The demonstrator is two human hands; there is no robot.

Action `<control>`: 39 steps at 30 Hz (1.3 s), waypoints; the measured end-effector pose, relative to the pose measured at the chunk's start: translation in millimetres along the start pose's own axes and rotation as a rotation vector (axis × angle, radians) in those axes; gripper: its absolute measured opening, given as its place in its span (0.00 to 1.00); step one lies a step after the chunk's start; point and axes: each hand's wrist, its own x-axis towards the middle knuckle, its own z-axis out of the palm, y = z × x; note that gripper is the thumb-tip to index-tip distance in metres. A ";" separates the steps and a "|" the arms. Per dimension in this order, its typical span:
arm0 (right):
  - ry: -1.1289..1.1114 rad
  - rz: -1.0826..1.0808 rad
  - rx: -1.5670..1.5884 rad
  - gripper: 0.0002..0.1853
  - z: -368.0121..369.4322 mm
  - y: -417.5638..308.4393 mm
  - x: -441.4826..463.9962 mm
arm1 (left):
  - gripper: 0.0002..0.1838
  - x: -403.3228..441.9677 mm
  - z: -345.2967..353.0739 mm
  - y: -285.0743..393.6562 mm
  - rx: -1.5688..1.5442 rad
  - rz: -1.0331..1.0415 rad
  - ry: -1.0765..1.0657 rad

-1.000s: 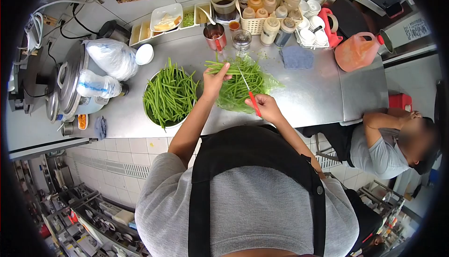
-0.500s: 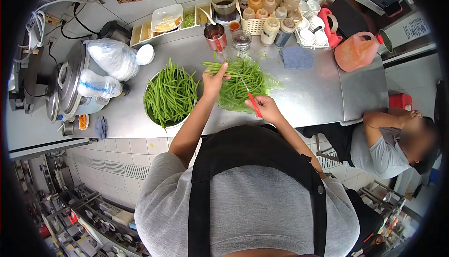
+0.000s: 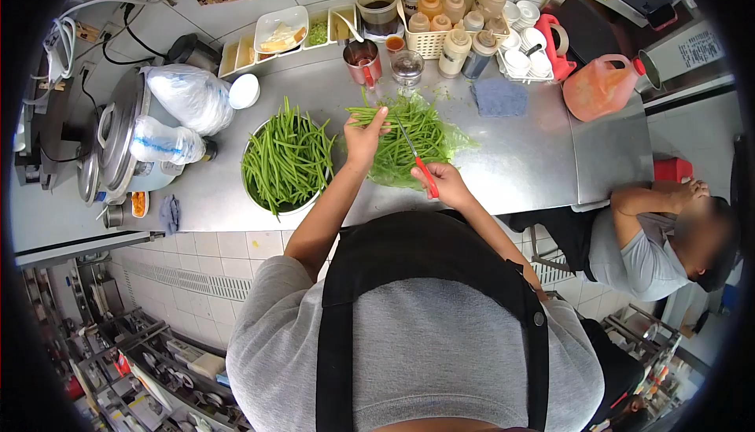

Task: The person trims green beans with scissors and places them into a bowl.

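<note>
My left hand (image 3: 366,139) is closed around a small bunch of green beans (image 3: 363,112), their ends sticking out past the thumb. In my right hand (image 3: 444,186) is a pair of red-handled scissors (image 3: 425,172), seen nearly edge-on, the metal blades angled toward the left fingers. Beneath both hands more green beans (image 3: 417,127) lie on an opened clear plastic bag (image 3: 391,172). To the left of my forearm stands a round metal bowl (image 3: 250,190) heaped with green beans (image 3: 287,156).
Along the back are a red cup (image 3: 362,62), a glass jar (image 3: 406,68) and a basket of squeeze bottles (image 3: 425,44). A blue cloth (image 3: 501,97) and an orange jug (image 3: 602,87) lie right. Bagged items (image 3: 189,97) stand left. A person (image 3: 641,235) sits at right.
My left hand has shifted slightly right and down with its bunch of beans. The scissors stay nearly in place in my right hand.
</note>
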 end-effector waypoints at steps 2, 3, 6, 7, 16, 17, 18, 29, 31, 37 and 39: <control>-0.015 0.036 0.034 0.22 -0.3 -3.2 -1.3 | 0.11 -0.7 1.4 -1.6 -0.001 0.017 0.002; -0.021 0.059 0.057 0.22 -0.2 -4.7 -2.1 | 0.11 -0.9 1.7 -2.0 -0.001 0.016 0.002; -0.031 0.092 0.082 0.23 0.6 -6.2 -2.5 | 0.11 -1.1 1.2 -3.9 0.022 0.043 -0.011; -0.033 0.102 0.086 0.23 0.8 -6.4 -2.6 | 0.11 -1.1 0.8 -5.5 0.032 0.062 -0.018; 0.000 0.109 0.172 0.25 -1.7 -1.8 -4.1 | 0.09 4.4 -2.0 -8.3 0.050 0.123 -0.003; 0.000 0.110 0.172 0.25 -3.3 -0.9 -4.6 | 0.09 5.6 -2.9 -8.2 0.052 0.126 0.012; -0.037 0.131 0.263 0.26 -4.6 -4.8 -6.9 | 0.09 6.0 -3.3 -7.7 0.051 0.125 0.012; -0.041 0.160 0.297 0.29 -1.5 -4.3 -2.8 | 0.09 3.9 -4.4 -11.8 0.092 0.159 -0.045; -0.063 0.155 0.396 0.29 -3.4 -2.6 -3.3 | 0.09 5.1 -4.8 -8.0 0.087 0.156 -0.049; -0.155 0.253 0.553 0.29 -13.7 -14.2 -5.5 | 0.07 11.1 -9.8 -4.9 0.046 0.121 -0.127; -0.143 0.255 0.524 0.29 -11.0 -18.3 -5.5 | 0.06 10.3 -10.0 -2.6 0.058 0.107 -0.136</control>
